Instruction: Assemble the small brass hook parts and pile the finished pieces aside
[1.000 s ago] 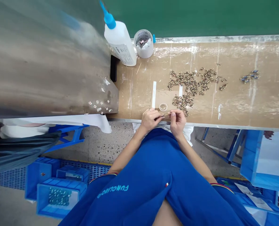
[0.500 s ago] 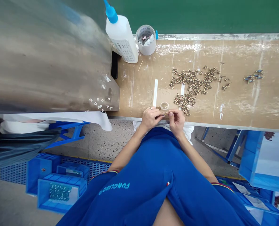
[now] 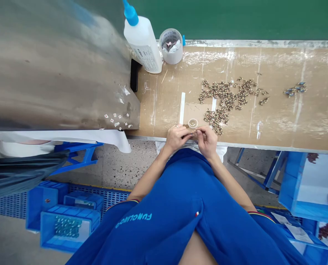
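Note:
My left hand [image 3: 176, 138] is closed in a pinch at the table's front edge. Facing it, my right hand [image 3: 207, 141] is pinched too, its fingertips meeting those of the left. Whatever lies between them is too small and too covered by the fingers to name. Just beyond the fingertips stands a small round clear dish [image 3: 193, 123] with a little something inside. A pile of small brass-coloured metal pieces [image 3: 222, 92] spreads beyond my right hand, its near end close to the fingers. A white strip [image 3: 182, 108] lies beyond my left hand.
A white bottle with a blue nozzle [image 3: 143, 44] and a tape-roll cup holding scraps [image 3: 171, 48] stand at the back left. A metal surface [image 3: 70, 73] bounds the left side. Several bluish pieces [image 3: 295, 89] lie far right. Blue crates [image 3: 70, 228] sit on the floor.
My right fingertips have shifted slightly left and closer to my left hand. My left hand stays almost in place. The whole view has drifted a little.

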Tool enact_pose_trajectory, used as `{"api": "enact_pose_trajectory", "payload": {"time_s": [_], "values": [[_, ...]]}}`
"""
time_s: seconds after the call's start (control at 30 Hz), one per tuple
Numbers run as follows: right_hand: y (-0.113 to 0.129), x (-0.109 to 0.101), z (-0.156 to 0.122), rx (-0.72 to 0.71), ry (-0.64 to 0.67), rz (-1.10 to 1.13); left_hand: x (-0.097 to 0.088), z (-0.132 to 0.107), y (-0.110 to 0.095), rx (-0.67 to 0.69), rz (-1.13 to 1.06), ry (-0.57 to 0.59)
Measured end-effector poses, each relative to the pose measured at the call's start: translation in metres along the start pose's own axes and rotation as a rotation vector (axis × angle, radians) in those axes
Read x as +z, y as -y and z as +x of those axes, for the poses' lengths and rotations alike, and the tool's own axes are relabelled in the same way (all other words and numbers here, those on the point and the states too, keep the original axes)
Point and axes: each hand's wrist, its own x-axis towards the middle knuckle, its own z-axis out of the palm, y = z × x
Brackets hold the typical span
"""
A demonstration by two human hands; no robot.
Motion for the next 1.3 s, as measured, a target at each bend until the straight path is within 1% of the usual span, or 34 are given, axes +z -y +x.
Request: {"api": "enact_pose_trajectory", "payload": {"time_s": [0.13, 0.37, 0.47, 0.6, 0.77, 0.87, 0.97, 1.03, 1.1, 1.2, 1.3], "values": [[-0.001, 0.002, -0.004, 0.070, -0.051, 0.024, 0.000, 0.000, 0.000, 0.005, 0.000, -0.009], [-0.002, 0.003, -0.006, 0.092, -0.001, -0.030, 0.000, -0.001, 0.001, 0.000, -0.008, 0.012], [-0.003, 0.003, -0.005, 0.109, -0.006, -0.019, 0.000, -0.001, 0.001, -0.007, 0.002, 0.008], [-0.003, 0.003, -0.006, 0.111, -0.031, 0.004, 0.000, -0.001, 0.001, -0.007, -0.015, 0.010], [-0.004, 0.002, -0.006, 0.094, 0.027, -0.016, 0.000, -0.001, 0.000, -0.007, -0.006, -0.008], [-0.003, 0.002, -0.004, 0.076, 0.035, -0.035, -0.001, 0.000, -0.001, -0.001, -0.010, -0.002], [-0.001, 0.003, -0.002, 0.064, 0.037, -0.031, -0.002, 0.000, -0.002, -0.016, -0.012, -0.002], [0.000, 0.002, -0.001, 0.054, 0.030, -0.010, -0.002, 0.001, -0.002, -0.019, -0.033, -0.032], [0.000, -0.001, 0.003, 0.083, 0.014, 0.014, -0.002, 0.001, -0.001, -0.018, -0.081, -0.063], [-0.004, -0.004, 0.011, 0.141, -0.027, 0.034, -0.001, 0.001, 0.001, -0.029, -0.160, -0.076], [-0.010, -0.003, 0.020, 0.071, -0.034, -0.004, -0.001, 0.001, 0.003, -0.033, -0.190, -0.089]]}}
